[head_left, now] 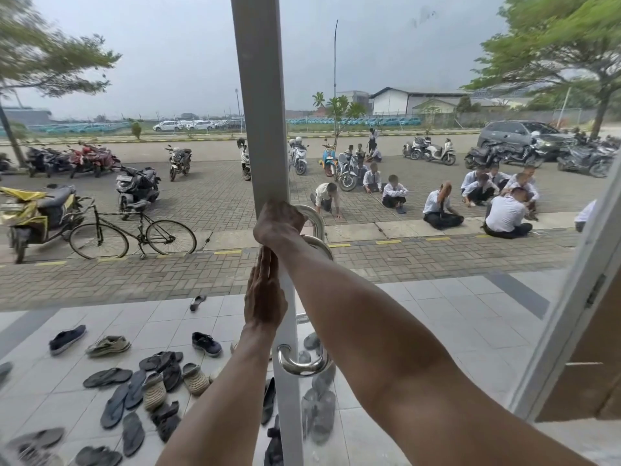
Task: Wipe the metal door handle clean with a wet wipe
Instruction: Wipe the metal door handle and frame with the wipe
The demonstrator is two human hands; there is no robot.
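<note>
A curved metal door handle (304,367) is fixed to the white door frame (260,95) of a glass door. Its lower bend shows below my arms and its upper bend shows beside my right hand. My right hand (279,223) is closed around the upper part of the handle, close to the frame. My left hand (265,297) lies just below it, fingers straight and pointing up, flat against the frame. No wet wipe shows; anything inside my right fist is hidden.
Through the glass lie several shoes and sandals (158,375) on a tiled porch. Beyond are a bicycle (132,235), parked motorbikes and people seated on the paving (440,206). A second white door leaf (571,297) stands at the right.
</note>
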